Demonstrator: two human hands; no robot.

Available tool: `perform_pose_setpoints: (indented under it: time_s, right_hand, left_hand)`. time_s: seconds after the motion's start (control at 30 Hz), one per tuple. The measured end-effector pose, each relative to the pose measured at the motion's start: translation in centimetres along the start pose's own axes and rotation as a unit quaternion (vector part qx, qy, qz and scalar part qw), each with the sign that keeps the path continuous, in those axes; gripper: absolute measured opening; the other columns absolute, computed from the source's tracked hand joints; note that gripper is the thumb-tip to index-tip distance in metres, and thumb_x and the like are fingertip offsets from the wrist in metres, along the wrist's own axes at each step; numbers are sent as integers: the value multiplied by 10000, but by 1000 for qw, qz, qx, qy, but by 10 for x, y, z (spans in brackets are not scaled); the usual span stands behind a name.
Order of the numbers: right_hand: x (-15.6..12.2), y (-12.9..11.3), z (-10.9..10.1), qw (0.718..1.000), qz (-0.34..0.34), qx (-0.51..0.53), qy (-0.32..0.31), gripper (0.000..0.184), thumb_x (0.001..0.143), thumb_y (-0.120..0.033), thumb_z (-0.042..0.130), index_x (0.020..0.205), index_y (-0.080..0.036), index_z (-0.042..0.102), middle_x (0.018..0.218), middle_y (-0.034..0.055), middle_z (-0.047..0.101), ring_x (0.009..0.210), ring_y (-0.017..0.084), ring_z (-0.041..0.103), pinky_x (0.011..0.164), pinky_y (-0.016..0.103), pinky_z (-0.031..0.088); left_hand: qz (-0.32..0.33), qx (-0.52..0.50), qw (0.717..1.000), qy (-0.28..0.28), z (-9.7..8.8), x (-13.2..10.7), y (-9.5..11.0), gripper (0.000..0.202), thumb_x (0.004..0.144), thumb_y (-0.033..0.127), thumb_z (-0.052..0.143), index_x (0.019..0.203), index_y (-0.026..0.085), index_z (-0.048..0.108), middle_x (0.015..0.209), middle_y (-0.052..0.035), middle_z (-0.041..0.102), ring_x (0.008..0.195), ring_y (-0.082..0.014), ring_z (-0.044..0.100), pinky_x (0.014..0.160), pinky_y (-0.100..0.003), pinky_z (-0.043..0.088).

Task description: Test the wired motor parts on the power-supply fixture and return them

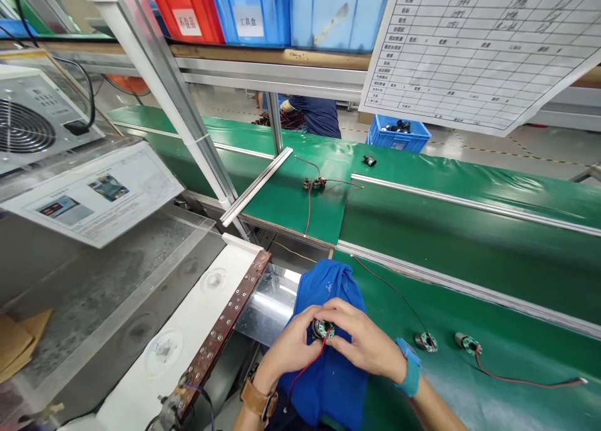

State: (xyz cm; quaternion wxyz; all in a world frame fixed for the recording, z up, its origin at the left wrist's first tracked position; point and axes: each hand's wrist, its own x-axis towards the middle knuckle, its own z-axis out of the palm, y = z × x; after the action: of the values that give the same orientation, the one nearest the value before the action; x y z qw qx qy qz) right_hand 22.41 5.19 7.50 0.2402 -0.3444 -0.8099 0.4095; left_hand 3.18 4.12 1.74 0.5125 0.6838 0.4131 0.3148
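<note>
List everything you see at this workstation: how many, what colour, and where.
held motor: one, dark with green ring and red wire, bottom centre
blue cloth: one, blue, under the held motor
loose motors: two, dark with green rings, on the near belt to the right
far motors: two or three, dark with red wires, on the middle belt
conveyor belt: green, across the middle
bins: three, one red and two blue, on the top shelf
crate: one, blue, beyond the belt
chart: one, white, hanging upper right
instruction sheet: one, white, left
co-worker: one, dark blue top, beyond the belt
left hand: fingers on the held motor, brown wristband
right hand: fingers on the held motor, blue wristband
</note>
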Motion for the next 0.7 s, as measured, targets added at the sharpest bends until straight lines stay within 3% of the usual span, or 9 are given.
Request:
perform_pose_setpoints:
  time_s: [0.33,0.7]
  right_hand:
    - [-2,0,-3,999,28,8,-25,502,853,-105,576,1326,-271,551,1155,62,565,1071,201,553,959,352,468]
    - [-8,3,0,998,52,-27,14,309,870,-149,612,1163,-248,599,1045,50,578,949,185,579,834,313,500]
  left_hand:
    - [-5,-2,1000,-10,-1,0,3,621,690,23,544,1267,243,609,1280,-65,648,1177,-238,589,1077,-404,432]
    - [-7,-6,1000,-13,4,1,7,633,656,-5,510,1228,240,632,1267,-62,657,1112,-226,616,1011,-365,468]
